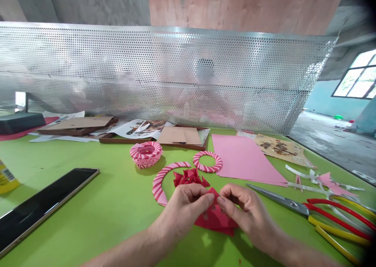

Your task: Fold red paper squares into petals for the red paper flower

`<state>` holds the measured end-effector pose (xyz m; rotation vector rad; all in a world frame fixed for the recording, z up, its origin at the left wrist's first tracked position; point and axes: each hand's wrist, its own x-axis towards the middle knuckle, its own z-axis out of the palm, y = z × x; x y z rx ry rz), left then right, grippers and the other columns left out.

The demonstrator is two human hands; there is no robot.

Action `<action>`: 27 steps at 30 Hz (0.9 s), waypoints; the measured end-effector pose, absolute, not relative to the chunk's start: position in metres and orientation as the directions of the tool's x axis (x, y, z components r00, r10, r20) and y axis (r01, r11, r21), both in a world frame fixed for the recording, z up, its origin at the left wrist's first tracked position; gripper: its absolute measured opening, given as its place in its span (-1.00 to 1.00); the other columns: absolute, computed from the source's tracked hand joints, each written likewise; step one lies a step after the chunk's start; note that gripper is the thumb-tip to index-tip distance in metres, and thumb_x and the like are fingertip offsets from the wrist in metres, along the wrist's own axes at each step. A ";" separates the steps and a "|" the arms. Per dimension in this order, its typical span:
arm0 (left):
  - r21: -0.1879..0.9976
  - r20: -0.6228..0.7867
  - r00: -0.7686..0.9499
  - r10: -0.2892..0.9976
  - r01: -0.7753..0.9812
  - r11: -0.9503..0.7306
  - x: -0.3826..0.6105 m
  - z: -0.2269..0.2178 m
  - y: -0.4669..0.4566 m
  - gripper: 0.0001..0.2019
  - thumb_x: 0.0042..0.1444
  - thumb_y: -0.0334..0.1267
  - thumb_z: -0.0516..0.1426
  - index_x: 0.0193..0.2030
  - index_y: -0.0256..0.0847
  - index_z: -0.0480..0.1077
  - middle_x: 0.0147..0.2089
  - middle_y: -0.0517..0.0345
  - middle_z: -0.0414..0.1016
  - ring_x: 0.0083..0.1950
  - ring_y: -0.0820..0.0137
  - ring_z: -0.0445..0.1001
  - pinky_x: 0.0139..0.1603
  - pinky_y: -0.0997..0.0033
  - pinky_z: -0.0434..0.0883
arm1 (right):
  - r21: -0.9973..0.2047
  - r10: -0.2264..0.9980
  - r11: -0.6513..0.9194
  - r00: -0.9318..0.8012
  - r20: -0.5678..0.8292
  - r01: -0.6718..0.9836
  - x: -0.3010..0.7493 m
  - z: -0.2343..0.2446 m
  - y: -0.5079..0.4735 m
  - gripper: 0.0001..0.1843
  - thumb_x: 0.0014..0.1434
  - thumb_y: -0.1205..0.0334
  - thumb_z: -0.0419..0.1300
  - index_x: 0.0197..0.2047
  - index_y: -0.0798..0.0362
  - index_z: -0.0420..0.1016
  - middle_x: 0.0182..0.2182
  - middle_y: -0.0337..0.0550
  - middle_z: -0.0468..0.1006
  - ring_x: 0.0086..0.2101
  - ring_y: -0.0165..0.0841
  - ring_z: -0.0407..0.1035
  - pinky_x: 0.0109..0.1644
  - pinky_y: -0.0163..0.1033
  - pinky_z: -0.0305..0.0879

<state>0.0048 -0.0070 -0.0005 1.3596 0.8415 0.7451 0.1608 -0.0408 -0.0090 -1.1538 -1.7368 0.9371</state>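
Note:
My left hand (185,205) and my right hand (249,210) meet at the front middle of the table, thumbs and fingertips pinched on a small piece of red paper (212,190). More red paper (216,223) shows just below the fingers; whether it is part of the same piece I cannot tell. Right behind my left hand lies a small heap of folded red paper pieces (190,177). A curved strip of folded pink-and-red paper (160,183) lies left of the heap, and a closed ring (208,162) of the same folding sits behind it.
A folded-paper bowl (146,155) stands farther back. Pink sheets (243,157) lie right of centre. Large scissors (293,206) with red and yellow handles rest at right, near paper scraps (330,182). A dark tablet (49,204) lies left. A perforated metal screen (164,79) closes the back.

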 end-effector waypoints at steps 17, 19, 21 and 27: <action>0.997 -0.067 0.550 0.833 0.076 0.030 0.001 0.000 -0.001 -0.74 -0.01 -0.19 0.08 -0.61 -0.30 0.29 -0.65 0.24 0.28 -0.58 0.51 0.20 -0.50 0.51 0.13 | -0.926 0.972 0.225 -0.143 0.189 0.304 0.166 -0.007 -0.034 -0.74 0.15 0.19 -0.04 -0.54 0.07 0.16 -0.65 -0.36 0.11 -0.61 -0.49 0.02 -0.56 -0.38 0.00; 0.997 -0.073 0.530 0.845 0.069 0.043 0.001 0.001 -0.002 -0.73 0.00 -0.19 0.08 -0.62 -0.30 0.28 -0.66 0.24 0.28 -0.59 0.52 0.19 -0.51 0.51 0.13 | -0.891 0.957 0.290 -0.105 0.270 0.350 0.167 -0.006 -0.034 -0.83 0.16 0.21 -0.04 -0.40 0.08 0.26 -0.54 -0.27 0.27 -0.51 -0.43 0.18 -0.46 -0.34 0.14; 0.997 -0.078 0.486 0.870 0.060 0.056 0.001 0.001 -0.002 -0.73 0.00 -0.19 0.08 -0.62 -0.29 0.27 -0.67 0.25 0.27 -0.60 0.53 0.18 -0.52 0.51 0.13 | -0.790 0.891 0.428 -0.057 0.451 0.439 0.168 -0.006 -0.035 -0.85 0.14 0.25 -0.01 -0.20 0.06 0.28 -0.31 -0.14 0.35 -0.28 -0.32 0.25 -0.24 -0.24 0.21; 0.995 -0.092 0.460 0.883 0.008 0.099 0.002 -0.001 -0.002 -0.72 -0.01 -0.18 0.08 -0.64 -0.29 0.24 -0.69 0.28 0.22 -0.64 0.56 0.14 -0.57 0.53 0.10 | -0.246 0.590 0.684 -0.323 0.740 0.687 0.170 -0.011 -0.039 -0.82 0.00 0.39 0.13 -0.26 0.02 0.36 -0.15 -0.09 0.25 -0.10 -0.22 0.17 -0.05 -0.11 0.15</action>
